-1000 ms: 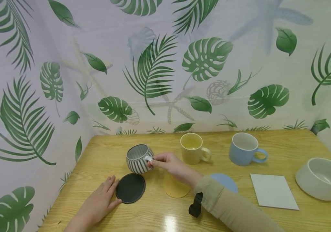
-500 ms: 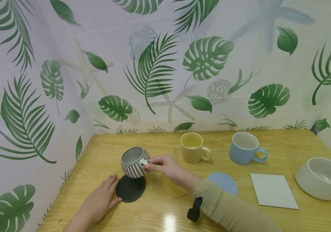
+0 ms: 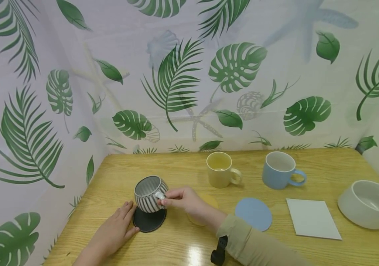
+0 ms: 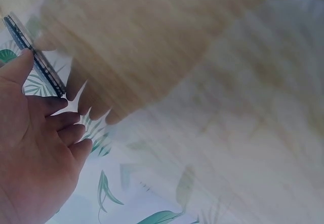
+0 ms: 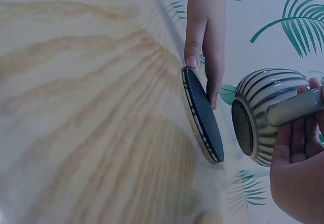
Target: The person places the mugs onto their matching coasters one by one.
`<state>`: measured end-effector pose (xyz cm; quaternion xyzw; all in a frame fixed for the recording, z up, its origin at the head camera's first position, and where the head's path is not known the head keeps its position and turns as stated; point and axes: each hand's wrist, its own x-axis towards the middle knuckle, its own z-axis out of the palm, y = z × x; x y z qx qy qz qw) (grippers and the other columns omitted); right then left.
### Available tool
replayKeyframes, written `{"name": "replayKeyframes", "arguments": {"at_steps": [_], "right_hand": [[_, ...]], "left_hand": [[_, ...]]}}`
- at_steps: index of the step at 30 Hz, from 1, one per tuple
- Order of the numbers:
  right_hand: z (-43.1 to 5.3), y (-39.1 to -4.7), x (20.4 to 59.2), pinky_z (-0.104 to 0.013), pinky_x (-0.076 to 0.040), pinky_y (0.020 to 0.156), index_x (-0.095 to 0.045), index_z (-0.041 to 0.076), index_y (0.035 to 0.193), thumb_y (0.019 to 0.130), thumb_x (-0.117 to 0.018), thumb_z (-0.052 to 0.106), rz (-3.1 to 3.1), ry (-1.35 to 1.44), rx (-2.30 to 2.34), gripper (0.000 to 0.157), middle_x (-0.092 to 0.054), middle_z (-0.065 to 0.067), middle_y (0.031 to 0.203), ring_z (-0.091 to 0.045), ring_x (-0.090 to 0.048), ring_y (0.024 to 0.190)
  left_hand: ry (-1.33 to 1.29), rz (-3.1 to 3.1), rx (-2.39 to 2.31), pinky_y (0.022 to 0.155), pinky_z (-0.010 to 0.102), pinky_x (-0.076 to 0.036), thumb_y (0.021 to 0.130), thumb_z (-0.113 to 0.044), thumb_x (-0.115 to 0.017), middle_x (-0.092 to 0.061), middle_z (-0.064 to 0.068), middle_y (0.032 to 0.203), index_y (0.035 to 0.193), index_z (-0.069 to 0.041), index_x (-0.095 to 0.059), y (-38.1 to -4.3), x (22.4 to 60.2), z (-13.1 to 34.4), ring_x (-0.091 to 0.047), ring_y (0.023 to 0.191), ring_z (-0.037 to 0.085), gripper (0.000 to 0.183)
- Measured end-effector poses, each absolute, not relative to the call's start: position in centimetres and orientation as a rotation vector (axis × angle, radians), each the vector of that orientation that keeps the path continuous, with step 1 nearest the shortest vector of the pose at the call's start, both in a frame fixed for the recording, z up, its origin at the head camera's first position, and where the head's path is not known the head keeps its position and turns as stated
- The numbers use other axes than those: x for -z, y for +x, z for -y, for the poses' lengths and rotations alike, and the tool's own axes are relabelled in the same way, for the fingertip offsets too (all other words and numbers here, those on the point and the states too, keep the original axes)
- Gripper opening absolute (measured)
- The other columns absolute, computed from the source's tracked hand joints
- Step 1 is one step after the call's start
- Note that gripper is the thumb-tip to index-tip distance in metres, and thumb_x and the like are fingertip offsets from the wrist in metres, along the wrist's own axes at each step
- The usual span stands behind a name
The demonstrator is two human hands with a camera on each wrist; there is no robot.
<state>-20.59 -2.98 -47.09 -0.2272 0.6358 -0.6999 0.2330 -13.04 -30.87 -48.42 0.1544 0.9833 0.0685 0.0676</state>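
Grey-striped mug [image 3: 147, 201] hung just above the black coaster [image 3: 149, 222], right hand [image 3: 187, 202] pinching its handle [image 3: 159, 195]; left hand [image 3: 114, 228], thumb [image 3: 131, 233] spread from fingers [image 3: 125, 212], touched the coaster.

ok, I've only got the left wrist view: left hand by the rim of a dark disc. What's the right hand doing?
Observer: The right hand pinches the handle of a striped cup.
Operator: Cup resting on the disc?
Observer: No, the right wrist view shows a gap between the cup's base and the black disc.
Operator: Any other vessels out there?
Observer: Three, all to the right of that cup in the head view: a yellow mug, a blue mug and a wide white vessel.
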Motion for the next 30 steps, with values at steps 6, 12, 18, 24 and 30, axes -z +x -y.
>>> {"name": "replayKeyframes", "arguments": {"at_steps": [6,12,18,24,30], "right_hand": [[3.9,-19.9,48.0,-0.026,-0.058,0.093,-0.073,-0.016,0.119,0.101,-0.07,0.003,-1.723,-0.618,1.95,0.026,-0.079,-0.001,0.107,-0.003,-0.067,0.1],[4.6,-19.3,48.4,-0.02,-0.056,0.087,-0.071,-0.019,0.117,0.099,-0.072,0.0,-1.684,-0.588,1.996,0.027,-0.076,0.007,0.101,-0.004,-0.066,0.098],[5.1,-18.7,48.9,-0.016,-0.056,0.086,-0.07,-0.02,0.118,0.099,-0.072,-0.001,-1.683,-0.567,2.012,0.028,-0.079,-0.007,0.108,-0.003,-0.067,0.098],[5.5,-17.8,49.1,-0.015,-0.056,0.087,-0.071,-0.019,0.118,0.098,-0.073,0.0,-1.683,-0.531,2.025,0.028,-0.078,-0.015,0.116,-0.001,-0.069,0.098],[5.8,-16.7,48.9,-0.012,-0.056,0.087,-0.071,-0.018,0.118,0.097,-0.073,-0.002,-1.704,-0.569,2.01,0.027,-0.075,-0.028,0.122,0.001,-0.069,0.098]], "left_hand": [[0.468,-2.97,-0.203,0.126,0.06,-0.037,0.106,-0.043,-0.064,-0.037,0.026,0.169,0.159,0.005,-0.043,-13.0,48.7,31.0,-0.036,0.157,0.045,0.074],[0.465,-2.967,-0.199,0.125,0.061,-0.037,0.106,-0.043,-0.063,-0.036,0.026,0.169,0.158,0.006,-0.044,-13.1,48.8,31.1,-0.036,0.157,0.046,0.074],[0.465,-2.977,-0.187,0.126,0.06,-0.037,0.106,-0.043,-0.062,-0.038,0.027,0.168,0.157,0.006,-0.045,-13.1,48.8,31.2,-0.036,0.157,0.045,0.072],[0.464,-2.977,-0.186,0.126,0.061,-0.037,0.107,-0.043,-0.062,-0.038,0.028,0.167,0.156,0.007,-0.046,-13.0,49.0,31.2,-0.035,0.157,0.045,0.072],[0.463,-2.952,-0.17,0.129,0.06,-0.032,0.108,-0.043,-0.059,-0.037,0.03,0.167,0.155,0.009,-0.046,-12.9,48.7,31.0,-0.033,0.158,0.046,0.07]]}}
